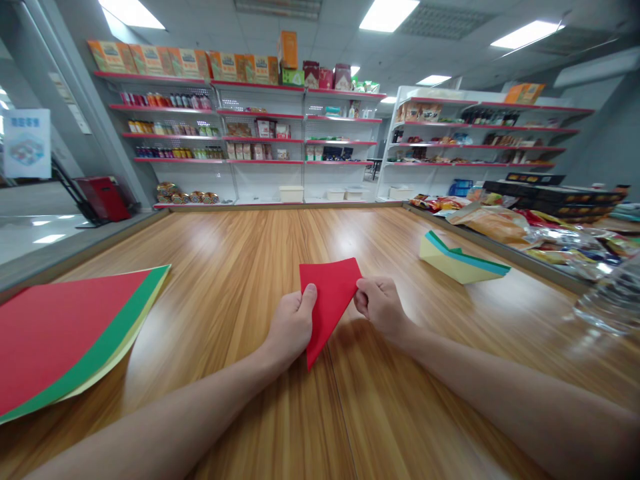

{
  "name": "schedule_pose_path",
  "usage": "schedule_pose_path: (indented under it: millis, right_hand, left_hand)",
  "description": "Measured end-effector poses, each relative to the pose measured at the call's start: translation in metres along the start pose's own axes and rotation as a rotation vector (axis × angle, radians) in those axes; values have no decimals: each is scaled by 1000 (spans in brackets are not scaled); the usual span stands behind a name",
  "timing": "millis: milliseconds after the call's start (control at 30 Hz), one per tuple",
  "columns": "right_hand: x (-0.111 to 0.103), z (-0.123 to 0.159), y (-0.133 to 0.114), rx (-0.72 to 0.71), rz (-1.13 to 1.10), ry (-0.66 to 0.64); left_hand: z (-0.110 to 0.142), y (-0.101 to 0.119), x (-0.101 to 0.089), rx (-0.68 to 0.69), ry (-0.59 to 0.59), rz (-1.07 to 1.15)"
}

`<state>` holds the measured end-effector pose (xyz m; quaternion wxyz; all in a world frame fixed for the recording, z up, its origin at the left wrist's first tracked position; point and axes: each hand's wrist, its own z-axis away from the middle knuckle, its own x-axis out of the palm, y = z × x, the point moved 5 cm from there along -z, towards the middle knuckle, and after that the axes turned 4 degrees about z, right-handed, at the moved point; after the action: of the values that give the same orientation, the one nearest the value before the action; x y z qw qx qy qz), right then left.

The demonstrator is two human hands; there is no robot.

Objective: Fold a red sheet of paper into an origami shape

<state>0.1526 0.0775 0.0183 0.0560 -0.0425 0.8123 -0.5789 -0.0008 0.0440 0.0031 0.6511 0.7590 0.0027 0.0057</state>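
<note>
Left hand (294,323) and right hand (383,307) hold red paper (333,293) over the shiny wooden bench (235,267); shelves (260,179) face its far edge.

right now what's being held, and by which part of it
The red paper: left grip on its left edge, right grip at its upper right corner.

The left hand (293,323) and the right hand (384,303) are seen bare, with softly rounded knuckles (391,288). The left forearm (165,420) is likewise uncovered as far as the lower edge of view, and the right forearm (500,397) toward the lower right corner. Both are tapered smoothly, from a broad near end to a slimmer wrist (407,331).
</note>
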Motion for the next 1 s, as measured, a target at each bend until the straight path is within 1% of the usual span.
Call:
schedule_pose_path:
  millis: [67,100,233,300,400,467,500,533,600,667,700,767,867,933,1000]
  right_hand:
    - [0,1,-2,-1,20,0]
    - [1,2,-3,4,24,-22]
    - [13,8,-7,20,9,-208]
    - [16,11,-9,-1,45,-255]
    - [14,12,-11,-56,158,-197]
    - [12,13,-12,-71,210,-158]
    - [12,13,-12,-68,212,-160]
    - [13,14,-12,-61,202,-182]
    - [18,15,-12,-43,175,-282]
    - [23,18,-11,-29,154,-381]
    - [24,19,-11,-26,147,-407]
    - [25,19,-9,-16,106,-403]
    - [25,19,-7,21,3,-368]
    - [25,20,-7,29,-10,-365]
    - [25,21,-7,28,21,-372]
  left_hand:
    - [0,-1,0,-16,-11,55]
    - [1,-2,0,-20,-6,86]
    - [1,-1,-2,-41,23,199]
    - [1,0,-1,-67,9,236]
    - [1,-2,1,-87,-18,269]
    - [1,-2,2,-74,-22,278]
    - [1,-2,1,-61,-13,275]
    - [1,-2,1,-48,1,264]
    - [2,0,-1,-35,33,231]
    - [2,2,-1,-50,37,219]
    - [2,3,-1,-66,28,231]
    - [3,4,1,-108,-16,300]
    - [5,5,6,-157,-162,442]
    - [7,5,8,-173,-242,495]
    - [8,4,7,-179,-253,502]
